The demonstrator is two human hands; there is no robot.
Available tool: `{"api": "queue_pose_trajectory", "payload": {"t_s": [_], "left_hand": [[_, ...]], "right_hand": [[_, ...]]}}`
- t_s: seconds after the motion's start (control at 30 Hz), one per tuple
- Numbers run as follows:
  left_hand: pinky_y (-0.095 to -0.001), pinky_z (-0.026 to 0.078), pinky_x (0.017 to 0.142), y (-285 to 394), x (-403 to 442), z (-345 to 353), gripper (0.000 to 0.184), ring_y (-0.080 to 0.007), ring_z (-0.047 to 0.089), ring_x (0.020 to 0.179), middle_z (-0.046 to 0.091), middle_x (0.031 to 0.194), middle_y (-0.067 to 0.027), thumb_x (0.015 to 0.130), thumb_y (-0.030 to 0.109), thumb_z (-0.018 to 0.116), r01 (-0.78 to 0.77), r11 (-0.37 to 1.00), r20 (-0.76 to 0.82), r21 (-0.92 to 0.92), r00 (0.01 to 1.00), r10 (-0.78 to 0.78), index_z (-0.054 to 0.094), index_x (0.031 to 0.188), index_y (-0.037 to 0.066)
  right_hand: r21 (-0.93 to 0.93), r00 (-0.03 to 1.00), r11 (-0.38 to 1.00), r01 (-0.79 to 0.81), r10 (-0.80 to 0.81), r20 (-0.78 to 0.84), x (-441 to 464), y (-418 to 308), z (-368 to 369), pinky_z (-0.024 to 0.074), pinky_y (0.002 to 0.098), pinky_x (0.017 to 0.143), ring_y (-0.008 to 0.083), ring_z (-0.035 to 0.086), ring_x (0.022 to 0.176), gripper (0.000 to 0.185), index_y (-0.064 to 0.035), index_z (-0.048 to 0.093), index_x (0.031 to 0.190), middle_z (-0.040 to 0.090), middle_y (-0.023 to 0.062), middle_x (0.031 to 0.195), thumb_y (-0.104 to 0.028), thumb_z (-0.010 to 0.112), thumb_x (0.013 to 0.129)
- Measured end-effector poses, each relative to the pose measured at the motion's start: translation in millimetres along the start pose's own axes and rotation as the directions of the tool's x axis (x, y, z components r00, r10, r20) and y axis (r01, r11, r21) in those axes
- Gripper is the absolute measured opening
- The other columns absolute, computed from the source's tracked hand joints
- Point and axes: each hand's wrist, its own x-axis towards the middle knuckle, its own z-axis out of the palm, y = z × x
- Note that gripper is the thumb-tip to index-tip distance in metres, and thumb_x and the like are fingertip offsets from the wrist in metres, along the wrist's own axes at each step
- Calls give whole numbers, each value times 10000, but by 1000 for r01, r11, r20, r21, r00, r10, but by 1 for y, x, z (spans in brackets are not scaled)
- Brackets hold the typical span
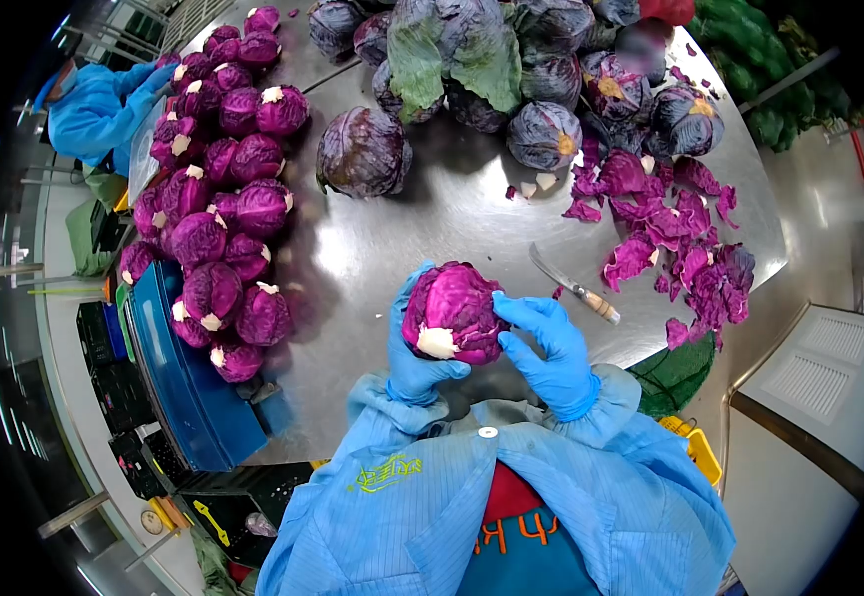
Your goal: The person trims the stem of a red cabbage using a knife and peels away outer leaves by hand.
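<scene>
A trimmed red cabbage [457, 310], bright purple with a pale cut stem facing me, is held above the steel table [353, 288]. My left hand [414, 353], in a blue glove, is wrapped around its left side and underside. Against its right edge press the thumb and fingers of my right hand [548, 356], also blue-gloved; whether they pinch a loose leaf, I cannot tell. A curved knife [575, 286] with a wooden handle lies on the table beyond my right hand.
Several trimmed cabbages [212, 238] are piled at left above a blue bin [189, 377]. Untrimmed dark cabbages [362, 152] sit at the back. Peeled purple leaves [675, 223] lie along the right edge. A co-worker in blue [94, 114] is at far left.
</scene>
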Motion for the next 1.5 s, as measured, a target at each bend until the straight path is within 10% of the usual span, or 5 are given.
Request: {"api": "queue_pose_trajectory", "payload": {"t_s": [0.43, 0.53, 0.73, 1.23, 1.5], "left_hand": [[-404, 476, 1014, -7, -14, 5, 1025, -261, 526, 1207, 500, 1324, -133, 521, 40, 913, 251, 959, -141, -130, 953, -268, 369, 1390, 38], [-404, 478, 1011, -7, -15, 10, 1011, -259, 530, 1198, 501, 1323, -130, 527, 15, 903, 271, 950, -195, -153, 935, -298, 372, 1388, 39], [-400, 478, 1007, -7, -12, 23, 1023, -259, 529, 1197, 500, 1321, -126, 525, 9, 907, 230, 966, -228, -118, 940, -252, 369, 1395, 43], [-524, 389, 1092, -8, -22, -13, 1059, -355, 452, 1306, 420, 1438, -165, 605, 108, 868, 425, 713, 200, -558, 903, -381, 271, 1479, 86], [-596, 401, 1052, 2, -10, 3, 997, -386, 397, 1334, 373, 1460, -178, 689, 434, 825, 426, 608, 107, -670, 866, -488, 287, 1472, 132]], "right_hand": [[-43, 967, 980, 195, -185, 178, 17, 13, -17, 456, 344, 865, 230, 554, 954, 512, -115, 653, 1216, 622, 38, 1031, -226, 795, 737], [-456, 887, 764, 457, -426, 176, 15, 15, -17, 473, 353, 819, 227, 563, 906, 450, -147, 678, 1180, 633, 6, 984, -244, 778, 752], [-447, 841, 775, 447, -534, -85, 17, 28, -8, 488, 357, 738, 234, 570, 798, 350, -169, 721, 1059, 639, -25, 874, -254, 781, 724], [279, 999, 960, 2, -15, 43, 29, 9, -26, 480, 296, 839, 161, 589, 888, 335, -37, 647, 1194, 675, 79, 1132, -45, 665, 860], [149, 988, 984, 96, -113, 107, 29, 9, -22, 448, 295, 920, 153, 569, 1004, 437, -50, 578, 1298, 618, 89, 1218, -166, 672, 887]]}}
